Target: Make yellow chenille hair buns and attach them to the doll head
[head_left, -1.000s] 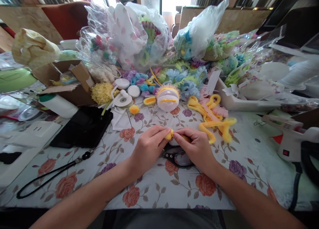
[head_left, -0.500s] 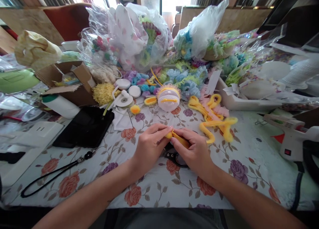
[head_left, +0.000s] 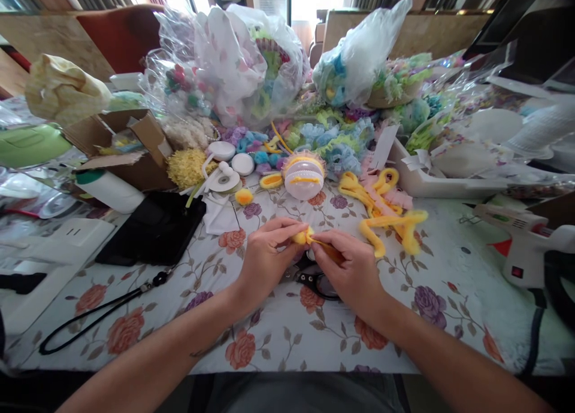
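My left hand (head_left: 268,258) is closed, its thumb and fingertips pinching a small bunched piece of yellow fuzzy chenille stem (head_left: 302,237). Close beside it, my right hand (head_left: 348,263) pinches a thin yellow end of the same piece, and part of it is hidden under those fingers. Beneath the hands lies a black looped object with small metal dots (head_left: 309,278), partly covered. Farther back stands a white dome-shaped piece (head_left: 303,182) with a yellow strip across its front. A yellow pompom (head_left: 244,197) and a yellow loop (head_left: 271,181) lie to its left.
Yellow chenille stems (head_left: 390,221) lie to the right. A hot glue gun (head_left: 516,233) stands at the right edge. A black tablet-like slab (head_left: 153,230) with a strap is on the left, near a cardboard box (head_left: 121,143). Plastic bags (head_left: 238,66) fill the back.
My fingertips have drawn slightly apart, and more of the yellow piece shows between them. A thin yellow strand now runs to my right fingers.
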A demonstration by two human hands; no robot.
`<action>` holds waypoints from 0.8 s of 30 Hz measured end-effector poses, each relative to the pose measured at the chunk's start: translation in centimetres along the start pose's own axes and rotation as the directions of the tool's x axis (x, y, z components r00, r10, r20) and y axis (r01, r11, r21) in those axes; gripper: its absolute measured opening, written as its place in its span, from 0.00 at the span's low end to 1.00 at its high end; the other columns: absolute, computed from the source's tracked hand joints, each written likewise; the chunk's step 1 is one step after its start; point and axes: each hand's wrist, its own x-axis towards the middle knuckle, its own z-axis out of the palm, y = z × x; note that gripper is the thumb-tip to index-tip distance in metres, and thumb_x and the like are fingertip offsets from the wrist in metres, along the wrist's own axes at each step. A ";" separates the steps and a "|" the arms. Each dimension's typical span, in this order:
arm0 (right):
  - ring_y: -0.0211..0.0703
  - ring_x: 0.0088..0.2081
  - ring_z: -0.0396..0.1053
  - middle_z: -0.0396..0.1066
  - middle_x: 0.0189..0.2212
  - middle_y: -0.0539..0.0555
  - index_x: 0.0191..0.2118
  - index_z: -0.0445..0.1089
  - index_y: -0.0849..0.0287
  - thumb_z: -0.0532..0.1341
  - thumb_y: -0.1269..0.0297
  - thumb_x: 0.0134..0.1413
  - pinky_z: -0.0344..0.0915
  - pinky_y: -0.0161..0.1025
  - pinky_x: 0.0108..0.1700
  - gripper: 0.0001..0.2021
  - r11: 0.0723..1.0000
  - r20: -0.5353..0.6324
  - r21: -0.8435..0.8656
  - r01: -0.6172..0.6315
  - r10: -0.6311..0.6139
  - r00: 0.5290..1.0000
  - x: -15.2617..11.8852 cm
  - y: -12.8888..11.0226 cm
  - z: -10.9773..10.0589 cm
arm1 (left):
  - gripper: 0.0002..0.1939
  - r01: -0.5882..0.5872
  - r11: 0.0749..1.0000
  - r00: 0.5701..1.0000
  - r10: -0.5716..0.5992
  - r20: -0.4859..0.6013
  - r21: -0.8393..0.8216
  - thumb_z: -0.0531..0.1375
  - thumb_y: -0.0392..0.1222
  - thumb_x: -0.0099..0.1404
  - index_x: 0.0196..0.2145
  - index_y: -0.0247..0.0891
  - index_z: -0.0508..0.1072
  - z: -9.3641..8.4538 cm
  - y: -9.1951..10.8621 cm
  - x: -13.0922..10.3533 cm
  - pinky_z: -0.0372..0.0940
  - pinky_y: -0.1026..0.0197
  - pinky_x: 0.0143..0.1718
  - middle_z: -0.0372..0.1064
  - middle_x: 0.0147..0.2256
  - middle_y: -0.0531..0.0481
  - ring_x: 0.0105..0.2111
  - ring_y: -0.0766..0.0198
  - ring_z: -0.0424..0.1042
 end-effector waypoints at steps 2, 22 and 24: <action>0.40 0.33 0.71 0.75 0.33 0.51 0.35 0.73 0.57 0.58 0.72 0.57 0.66 0.37 0.35 0.06 1.000 -0.006 -0.015 0.020 -0.020 1.000 0.0 0.0 0.0 | 0.11 -0.004 1.000 1.000 0.004 0.018 -0.003 0.63 0.35 0.61 0.43 0.38 0.79 0.0 0.0 -0.1 0.70 0.65 0.40 0.75 0.41 0.49 0.39 0.65 0.73; 0.40 0.32 0.68 0.71 0.30 0.51 0.35 0.69 0.56 0.60 0.67 0.57 0.65 0.36 0.33 0.01 1.000 0.031 -0.021 -0.010 0.010 0.999 0.7 0.0 -0.8 | 0.13 -0.029 0.994 0.988 0.044 0.147 -0.103 0.56 0.39 0.68 0.47 0.40 0.76 -0.5 0.4 0.0 0.68 0.59 0.47 0.72 0.46 0.45 0.44 0.61 0.73; 0.40 0.32 0.68 0.71 0.30 0.51 0.35 0.69 0.56 0.59 0.69 0.57 0.65 0.37 0.33 0.02 0.999 0.022 -0.037 0.012 -0.012 1.000 0.7 0.0 -0.7 | 0.13 -0.045 0.995 0.988 0.057 0.146 -0.085 0.56 0.39 0.68 0.47 0.40 0.76 -0.5 0.4 -0.1 0.68 0.58 0.47 0.72 0.46 0.45 0.44 0.60 0.72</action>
